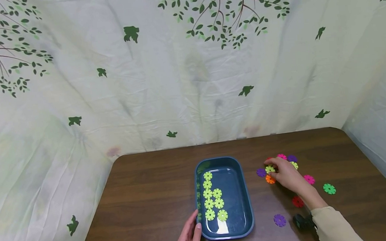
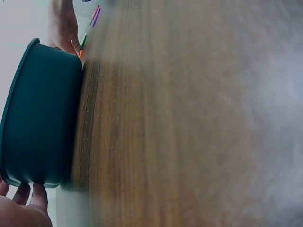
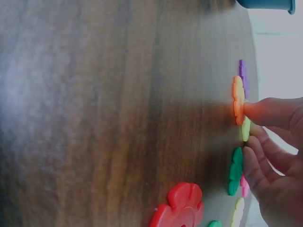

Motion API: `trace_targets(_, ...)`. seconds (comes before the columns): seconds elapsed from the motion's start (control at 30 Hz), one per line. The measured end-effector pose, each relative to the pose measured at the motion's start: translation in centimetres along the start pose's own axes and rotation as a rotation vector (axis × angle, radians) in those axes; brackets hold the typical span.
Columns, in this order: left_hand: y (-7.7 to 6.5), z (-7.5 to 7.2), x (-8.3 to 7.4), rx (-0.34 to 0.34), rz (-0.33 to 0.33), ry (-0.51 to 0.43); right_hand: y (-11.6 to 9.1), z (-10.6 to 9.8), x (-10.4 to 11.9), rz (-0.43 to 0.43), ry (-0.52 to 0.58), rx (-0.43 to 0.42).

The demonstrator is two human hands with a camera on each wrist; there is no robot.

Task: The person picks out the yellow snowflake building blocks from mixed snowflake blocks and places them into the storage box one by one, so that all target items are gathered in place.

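Note:
My left hand (image 1: 189, 235) holds the near left side of a blue tray (image 1: 246, 198), its thumb at the rim and fingertips against the outer wall. In the left wrist view, those fingers (image 2: 38, 196) touch the tray's wall (image 2: 40, 118). Inside the tray, several yellow-green flower discs (image 1: 209, 203) lie flat in two columns at the left. To the right of the tray, my right hand (image 1: 287, 173) pinches a yellow-green flower disc (image 1: 270, 169) between thumb and fingers. Beside it lie an orange disc (image 1: 270, 179) and a purple disc (image 1: 260, 172).
More flower discs are scattered on the brown table (image 1: 145, 208): a pink one (image 1: 309, 179), a green one (image 1: 329, 188), a red one (image 1: 297, 202) and a purple one (image 1: 280, 220). A black device (image 1: 302, 221) is at the right wrist. Behind hangs a leaf-patterned cloth (image 1: 191, 98).

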State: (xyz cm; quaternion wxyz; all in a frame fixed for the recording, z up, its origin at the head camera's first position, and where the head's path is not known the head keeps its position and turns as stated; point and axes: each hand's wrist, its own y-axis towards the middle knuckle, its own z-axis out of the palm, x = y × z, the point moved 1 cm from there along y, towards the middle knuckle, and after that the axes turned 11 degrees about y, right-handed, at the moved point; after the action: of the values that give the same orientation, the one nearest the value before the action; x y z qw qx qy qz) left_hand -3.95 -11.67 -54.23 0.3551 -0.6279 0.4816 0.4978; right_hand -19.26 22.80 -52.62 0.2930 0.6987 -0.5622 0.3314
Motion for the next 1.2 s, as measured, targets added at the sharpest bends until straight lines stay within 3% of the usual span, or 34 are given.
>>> trace_targets(0.5, 0.04, -0.08, -0.04, -0.001, 0.009, -0.001, -0.20, 0.09, -0.10, 0.007, 0.026, -0.006)
trace_targets(1.2, 0.08, -0.06, -0.16, 0.008, -0.051, 0.017, -0.22, 0.16, 0.26, 0.042, 0.042, -0.012)
